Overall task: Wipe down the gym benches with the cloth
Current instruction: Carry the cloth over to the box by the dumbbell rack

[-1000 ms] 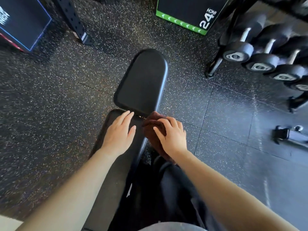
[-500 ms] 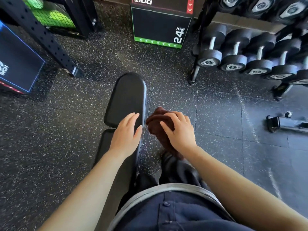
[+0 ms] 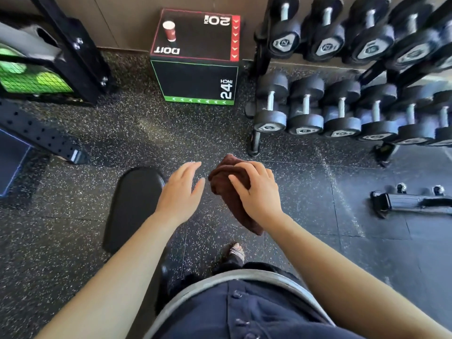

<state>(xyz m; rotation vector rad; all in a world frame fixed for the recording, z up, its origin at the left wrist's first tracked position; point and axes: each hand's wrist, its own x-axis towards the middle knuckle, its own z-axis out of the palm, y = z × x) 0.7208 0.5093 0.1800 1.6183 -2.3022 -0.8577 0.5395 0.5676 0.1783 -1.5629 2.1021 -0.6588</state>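
Person's standing by the black bench point(image 3: 133, 204), looking down at it. Their right hand point(image 3: 259, 192) has its fingers curled over a bunched-up brown cloth point(image 3: 227, 192), and the loose end droops down past the wrist, off to the right of the pad and above the speckled rubber floor point(image 3: 73, 216). Their left hand point(image 3: 179, 192) is flat, fingers straight, holding nothing, right by the pad's edge; can't tell if it's touching. Up against the wall there's a black plyo box point(image 3: 195, 79) with a red cup point(image 3: 169, 30) standing on top, and a rack of dumbbells point(image 3: 305, 106) just to its right.
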